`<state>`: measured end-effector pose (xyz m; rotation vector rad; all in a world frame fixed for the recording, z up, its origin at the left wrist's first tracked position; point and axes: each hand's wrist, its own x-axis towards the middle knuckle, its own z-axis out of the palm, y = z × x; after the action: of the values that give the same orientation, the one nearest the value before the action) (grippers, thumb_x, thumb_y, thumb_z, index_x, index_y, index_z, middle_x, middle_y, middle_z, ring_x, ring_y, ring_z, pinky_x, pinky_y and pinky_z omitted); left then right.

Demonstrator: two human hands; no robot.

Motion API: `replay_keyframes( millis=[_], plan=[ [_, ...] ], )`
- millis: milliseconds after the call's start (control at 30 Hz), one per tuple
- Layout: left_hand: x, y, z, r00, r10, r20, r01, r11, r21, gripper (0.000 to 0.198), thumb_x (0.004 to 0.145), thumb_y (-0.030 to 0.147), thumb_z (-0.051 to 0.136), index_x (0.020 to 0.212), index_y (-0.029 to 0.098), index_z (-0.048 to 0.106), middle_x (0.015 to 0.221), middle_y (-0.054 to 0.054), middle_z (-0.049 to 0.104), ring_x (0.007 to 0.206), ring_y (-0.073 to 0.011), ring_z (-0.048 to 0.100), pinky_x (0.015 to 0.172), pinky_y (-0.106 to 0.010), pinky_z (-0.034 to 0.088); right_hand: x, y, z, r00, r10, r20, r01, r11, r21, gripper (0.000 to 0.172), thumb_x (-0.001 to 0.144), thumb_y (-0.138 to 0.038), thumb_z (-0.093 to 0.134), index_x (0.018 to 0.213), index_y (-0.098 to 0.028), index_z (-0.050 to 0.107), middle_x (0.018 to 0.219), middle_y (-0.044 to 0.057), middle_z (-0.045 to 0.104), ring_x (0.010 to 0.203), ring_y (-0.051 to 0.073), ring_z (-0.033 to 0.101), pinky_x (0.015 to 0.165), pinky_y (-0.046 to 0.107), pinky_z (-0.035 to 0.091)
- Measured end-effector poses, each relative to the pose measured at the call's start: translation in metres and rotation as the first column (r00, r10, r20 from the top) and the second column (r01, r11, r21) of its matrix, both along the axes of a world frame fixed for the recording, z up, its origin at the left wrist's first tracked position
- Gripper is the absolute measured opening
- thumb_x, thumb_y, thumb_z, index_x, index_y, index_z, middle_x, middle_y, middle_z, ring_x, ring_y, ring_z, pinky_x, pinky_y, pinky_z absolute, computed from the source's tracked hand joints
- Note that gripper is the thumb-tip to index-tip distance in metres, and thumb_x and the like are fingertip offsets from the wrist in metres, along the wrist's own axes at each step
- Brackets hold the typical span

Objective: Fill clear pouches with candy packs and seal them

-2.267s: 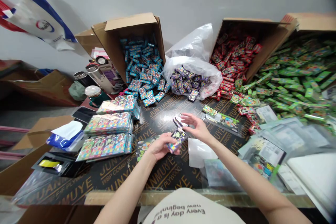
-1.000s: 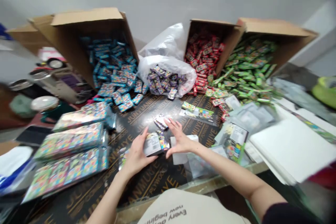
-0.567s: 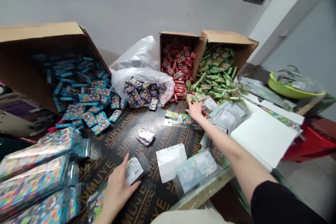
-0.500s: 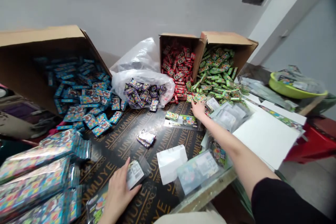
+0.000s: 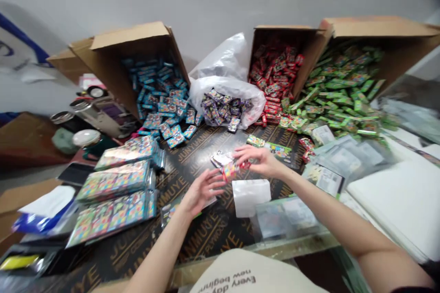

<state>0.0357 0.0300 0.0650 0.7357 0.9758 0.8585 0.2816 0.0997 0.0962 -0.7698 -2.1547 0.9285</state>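
Over the middle of the dark printed board (image 5: 202,242), my right hand (image 5: 259,161) grips a small red candy packet (image 5: 230,171) by its fingertips, slightly blurred. My left hand (image 5: 202,191) is just left of it, palm turned in and fingers spread; whether it touches the packet I cannot tell. Just behind the red packet lie purple packets with a pale face (image 5: 220,158). A clear bag with a printed header (image 5: 168,213) lies partly under my left wrist. Beyond my right hand is a bagged green strip (image 5: 271,147), and nearer me a white folded card (image 5: 251,197).
Cartons of blue packets (image 5: 161,89), red packets (image 5: 277,71) and green packets (image 5: 343,91) stand along the wall. Between them sits a plastic bag of purple packets (image 5: 225,107). Packed bundles (image 5: 115,178) are stacked left. Clear bags (image 5: 347,158) and white sheets (image 5: 395,201) lie right.
My right hand has come back from the packet piles to the middle with a red packet. My left hand has left the clear bag and moved up towards it. The view has turned left.
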Motion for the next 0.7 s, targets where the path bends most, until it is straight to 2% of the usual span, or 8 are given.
replay_keyframes(
  millis=[67,100,167,233,367,500,600,700],
  plan=[
    [0.006,-0.001,0.005,0.977,-0.16,0.138,0.171,0.983,-0.073,0.04,0.067,0.036,0.066,0.097,0.01,0.063,0.086,-0.012,0.066,0.071,-0.0191,0.063,0.067,-0.033,0.05,-0.022,-0.019,0.001,0.975,0.206,-0.083,-0.214,0.971,-0.102,0.016,0.076,-0.019,0.056,0.086,-0.023,0.067,0.116,0.004,0.059,0.12,0.022,0.042,0.099,0.042,0.032],
    [0.008,-0.003,0.005,0.969,-0.202,0.143,0.215,0.973,-0.082,0.035,0.063,0.029,0.07,0.091,0.008,0.065,0.08,-0.011,0.067,0.065,-0.017,0.062,0.063,-0.03,0.05,-0.029,-0.026,0.0,0.969,0.224,-0.102,-0.237,0.961,-0.142,0.017,0.077,-0.019,0.054,0.088,-0.023,0.067,0.12,0.004,0.056,0.121,0.023,0.04,0.1,0.044,0.03],
    [0.008,-0.007,0.001,0.982,-0.172,0.076,0.178,0.981,-0.073,0.031,0.058,0.023,0.074,0.083,0.007,0.066,0.074,-0.009,0.066,0.059,-0.0144,0.061,0.061,-0.028,0.05,-0.036,-0.032,-0.007,0.984,0.13,-0.118,-0.151,0.971,-0.184,0.025,0.079,-0.018,0.049,0.098,-0.025,0.064,0.128,0.005,0.048,0.122,0.023,0.039,0.102,0.045,0.027],
    [0.007,-0.011,-0.005,1.0,-0.028,0.0,0.028,0.998,-0.053,0.031,0.058,0.025,0.075,0.081,0.008,0.066,0.075,-0.008,0.067,0.06,-0.0143,0.062,0.062,-0.028,0.05,-0.041,-0.036,-0.016,0.994,-0.012,-0.108,-0.005,0.987,-0.158,0.037,0.079,-0.021,0.05,0.115,-0.026,0.054,0.135,0.006,0.04,0.124,0.024,0.035,0.103,0.046,0.024],
    [0.005,-0.015,-0.014,0.991,0.122,-0.055,-0.125,0.991,-0.052,0.035,0.056,0.033,0.076,0.08,0.009,0.064,0.075,-0.008,0.067,0.061,-0.0153,0.063,0.064,-0.029,0.051,-0.056,-0.048,-0.032,0.998,-0.066,0.025,0.065,0.997,0.048,0.081,0.062,-0.034,0.069,0.133,-0.022,0.031,0.137,0.011,0.033,0.127,0.029,0.028,0.103,0.047,0.02],
    [-0.007,-0.015,-0.023,0.949,0.102,-0.299,-0.062,0.988,0.141,0.043,0.064,0.042,0.068,0.093,0.011,0.063,0.086,-0.011,0.067,0.076,-0.0207,0.064,0.073,-0.035,0.049,-0.065,-0.054,-0.044,0.981,-0.164,0.102,0.144,0.973,0.183,0.073,0.059,-0.032,0.068,0.125,-0.022,0.039,0.121,0.01,0.048,0.113,0.028,0.042,0.097,0.044,0.026],
    [-0.028,-0.018,-0.035,0.697,0.21,-0.686,0.164,0.884,0.438,0.068,0.055,0.047,0.071,0.114,0.016,0.055,0.109,-0.012,0.059,0.102,-0.028,0.053,0.091,-0.043,0.038,-0.06,-0.049,-0.054,0.962,-0.233,0.145,0.197,0.954,0.228,0.074,0.059,-0.036,0.067,0.125,-0.021,0.038,0.115,0.009,0.052,0.106,0.027,0.046,0.096,0.045,0.025],
    [-0.044,-0.024,-0.047,0.375,0.258,-0.89,0.495,0.756,0.428,0.101,0.042,0.039,0.078,0.132,0.02,0.035,0.114,-0.011,0.053,0.108,-0.0311,0.046,0.096,-0.049,0.029,-0.055,-0.046,-0.065,0.947,-0.232,0.223,0.172,0.951,0.258,0.075,0.061,-0.042,0.067,0.126,-0.021,0.037,0.113,0.01,0.054,0.104,0.027,0.048,0.098,0.047,0.018]
  ],
)
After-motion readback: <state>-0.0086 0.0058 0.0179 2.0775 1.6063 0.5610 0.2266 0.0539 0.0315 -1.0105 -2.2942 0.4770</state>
